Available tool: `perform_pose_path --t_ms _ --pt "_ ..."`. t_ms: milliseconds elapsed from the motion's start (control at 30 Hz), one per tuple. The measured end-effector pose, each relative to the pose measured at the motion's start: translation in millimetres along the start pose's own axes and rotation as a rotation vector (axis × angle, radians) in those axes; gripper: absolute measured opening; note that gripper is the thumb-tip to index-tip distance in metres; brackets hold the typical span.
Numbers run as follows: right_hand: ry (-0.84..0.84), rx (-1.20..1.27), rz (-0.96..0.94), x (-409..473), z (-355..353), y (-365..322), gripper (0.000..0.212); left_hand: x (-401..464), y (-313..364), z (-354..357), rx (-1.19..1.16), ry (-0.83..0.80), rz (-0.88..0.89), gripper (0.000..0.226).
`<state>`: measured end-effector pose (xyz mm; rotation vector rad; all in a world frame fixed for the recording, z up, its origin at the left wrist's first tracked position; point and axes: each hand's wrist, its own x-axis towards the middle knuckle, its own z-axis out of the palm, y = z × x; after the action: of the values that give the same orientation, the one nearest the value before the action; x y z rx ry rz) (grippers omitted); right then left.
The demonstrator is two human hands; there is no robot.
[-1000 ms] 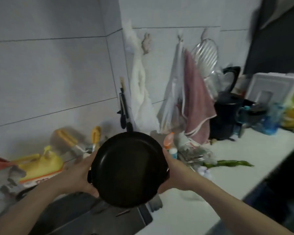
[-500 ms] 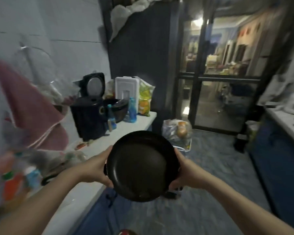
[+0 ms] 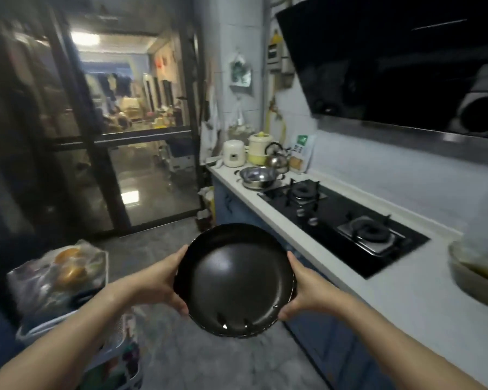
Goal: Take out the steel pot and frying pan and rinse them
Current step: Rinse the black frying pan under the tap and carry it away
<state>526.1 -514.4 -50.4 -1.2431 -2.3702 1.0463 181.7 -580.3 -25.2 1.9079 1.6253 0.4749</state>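
A black frying pan (image 3: pixel 234 280) is held in the air over the floor, its dark inside facing me. My left hand (image 3: pixel 164 277) grips its left rim and my right hand (image 3: pixel 302 285) grips its right rim, fingers curled behind the edge. Its handle is hidden from me. A steel pot (image 3: pixel 258 177) with two side handles stands on the white counter (image 3: pixel 406 291) at the far end, left of the gas hob.
A black two-burner gas hob (image 3: pixel 344 220) is set in the counter on the right, under a dark range hood (image 3: pixel 392 57). A rice cooker (image 3: pixel 233 156) and kettle (image 3: pixel 278 159) stand behind the pot. A glass dish (image 3: pixel 476 271) sits at the right edge. A cart with bagged fruit (image 3: pixel 65 274) stands on the left.
I have turned to the right with the pan held in both hands, away from the sink and left counter, past the glass door, to the counter with the hob.
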Motion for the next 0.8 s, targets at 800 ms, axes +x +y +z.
perform_pose_path --t_ms 800 --pt "0.484 0.277 0.633 -140.2 -161.9 320.7 0.117 433.5 217.8 279.7 0.007 -0.644 0.523 0.117"
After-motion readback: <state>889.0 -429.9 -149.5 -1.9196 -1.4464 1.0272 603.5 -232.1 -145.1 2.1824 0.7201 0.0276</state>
